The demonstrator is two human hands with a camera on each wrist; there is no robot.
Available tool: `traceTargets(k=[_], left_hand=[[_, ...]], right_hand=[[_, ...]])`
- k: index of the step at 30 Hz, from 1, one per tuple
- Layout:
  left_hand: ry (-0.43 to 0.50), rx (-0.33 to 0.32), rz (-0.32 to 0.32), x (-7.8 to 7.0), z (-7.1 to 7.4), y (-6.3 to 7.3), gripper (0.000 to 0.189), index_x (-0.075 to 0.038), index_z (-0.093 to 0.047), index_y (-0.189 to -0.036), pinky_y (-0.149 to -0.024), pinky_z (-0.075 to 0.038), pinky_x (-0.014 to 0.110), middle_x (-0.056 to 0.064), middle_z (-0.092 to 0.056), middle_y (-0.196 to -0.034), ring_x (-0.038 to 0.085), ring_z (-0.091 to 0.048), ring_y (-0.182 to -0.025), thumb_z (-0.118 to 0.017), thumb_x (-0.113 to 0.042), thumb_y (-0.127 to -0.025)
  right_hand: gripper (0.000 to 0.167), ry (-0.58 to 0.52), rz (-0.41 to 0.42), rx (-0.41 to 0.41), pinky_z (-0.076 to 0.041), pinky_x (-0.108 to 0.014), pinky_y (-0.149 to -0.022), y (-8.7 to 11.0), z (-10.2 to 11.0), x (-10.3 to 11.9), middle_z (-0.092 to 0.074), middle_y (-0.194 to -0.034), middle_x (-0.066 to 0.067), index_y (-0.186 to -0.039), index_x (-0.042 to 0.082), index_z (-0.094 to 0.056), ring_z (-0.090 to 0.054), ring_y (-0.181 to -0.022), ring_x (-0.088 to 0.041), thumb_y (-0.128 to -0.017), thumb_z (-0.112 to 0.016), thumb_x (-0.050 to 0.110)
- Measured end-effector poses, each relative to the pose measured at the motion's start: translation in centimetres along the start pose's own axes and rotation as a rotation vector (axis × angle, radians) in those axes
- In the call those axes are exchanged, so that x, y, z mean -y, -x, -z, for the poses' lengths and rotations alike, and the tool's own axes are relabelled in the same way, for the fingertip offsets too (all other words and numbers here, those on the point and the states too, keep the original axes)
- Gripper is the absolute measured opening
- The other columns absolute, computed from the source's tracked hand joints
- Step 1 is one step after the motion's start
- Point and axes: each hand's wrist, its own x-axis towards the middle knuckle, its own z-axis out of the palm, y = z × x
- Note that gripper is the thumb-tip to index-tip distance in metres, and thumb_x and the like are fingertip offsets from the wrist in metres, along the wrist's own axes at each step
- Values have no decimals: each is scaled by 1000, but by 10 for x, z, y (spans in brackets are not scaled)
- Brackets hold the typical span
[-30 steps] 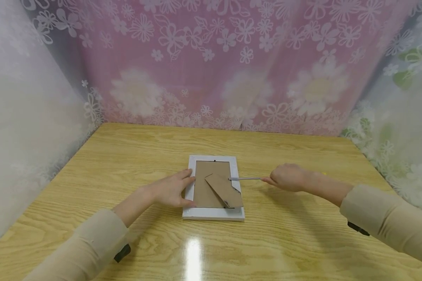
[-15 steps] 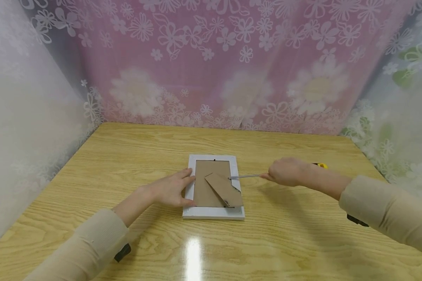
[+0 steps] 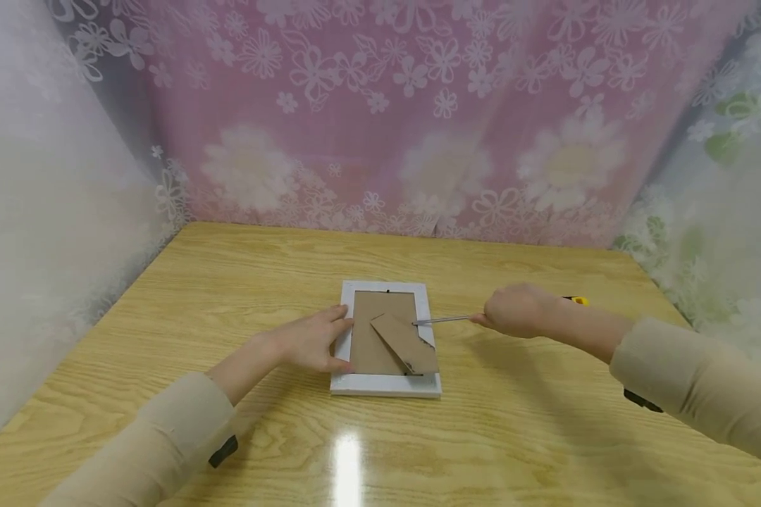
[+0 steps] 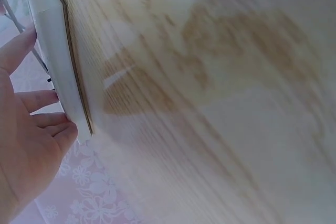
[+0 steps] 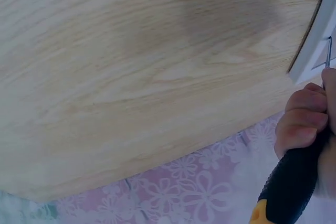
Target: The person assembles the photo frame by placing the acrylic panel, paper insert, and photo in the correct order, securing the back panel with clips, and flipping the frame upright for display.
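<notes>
In the head view, one yellowish wood-grain table (image 3: pixel 279 260) filled the space beneath and beyond both hands, bounded by three hangings: a pink floral sheet (image 3: pixel 355 141) ahead of the hands, a whitish sheet (image 3: pixel 57 176) off beyond the left hand and a pale, green-leafed sheet (image 3: pixel 735 211) off beyond the right. Three large blurred daisies lined the pink one. One strip of glare (image 3: pixel 347 465) shone on the tabletop nearer the person than either hand. One white picture frame (image 3: pixel 385 384) lay face down between the hands, with one brown backing board (image 3: pixel 368 338) and one stand leg (image 3: pixel 409 345) angled across it. The left hand (image 3: pixel 311 341), its fingers spread and extended, rested on the frame's near-side edge. The right hand (image 3: pixel 516 310), fingers curled, gripped one screwdriver (image 3: pixel 444 320), its tip at the frame's inner edge on that hand's side. Two beige sleeves (image 3: pixel 187 408) framed the scene.

In the left wrist view, the left fingers touched the frame's white border; the screwdriver's thin shaft showed past them.

In the right wrist view, the right hand was wrapped around one black-and-yellow handle (image 5: pixel 291 187), with one corner of the frame just beyond its knuckles and pale wood grain beside it.
</notes>
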Motion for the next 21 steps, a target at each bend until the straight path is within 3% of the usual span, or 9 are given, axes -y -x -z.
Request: traceTargets(k=[5,9,11,14,18,21], left_hand=[[5,21,10,-1,-1,-1,82,6,-36,-138,-110,-22,42,26,-21,-147,35,-21,-136,-63,-48,-83],[14,19,20,-3,-1,-3,82,6,-36,-138,-110,-22,43,26,-21,-147,36,-22,-136,-64,-47,-83],[7,18,22,-4,-1,-4,82,5,-37,-138,-110,-22,42,25,-22,-147,36,-22,-135,-64,-48,-82],[-5,13,17,-4,0,-4,82,5,-38,-138,-110,-23,42,25,-24,-146,36,-24,-135,-65,-49,-81],[-17,-4,-5,-1,3,-3,75,4,-40,-137,-108,-27,44,25,-28,-144,36,-28,-133,-65,-42,-83],[-38,-14,-50,2,7,-2,64,3,-39,-138,-109,-25,44,24,-26,-146,37,-25,-134,-62,-22,-83]], right_hand=[[50,-42,-25,-10,-29,-19,-43,3,-10,-1,-25,-47,9,-50,20,-34,-22,-43,-6,-97,-46,29],[48,-191,-82,-9,-41,-25,-51,2,-16,-4,-39,-50,7,-56,14,-51,-35,-46,-7,-99,-41,33],[48,-272,-113,-15,-49,-32,-60,0,-19,-6,-52,-59,4,-66,10,-60,-48,-53,-9,-100,-38,36],[49,-364,-152,-39,-51,-42,-72,1,-24,-8,-63,-74,-1,-81,5,-67,-61,-71,-16,-100,-35,38],[52,-444,-179,-97,-50,-47,-78,6,-31,-10,-67,-86,-11,-101,-4,-67,-64,-86,-29,-101,-34,37],[55,-496,-190,-128,-49,-51,-82,13,-35,-13,-67,-97,-20,-108,-11,-63,-62,-95,-38,-102,-34,35]])
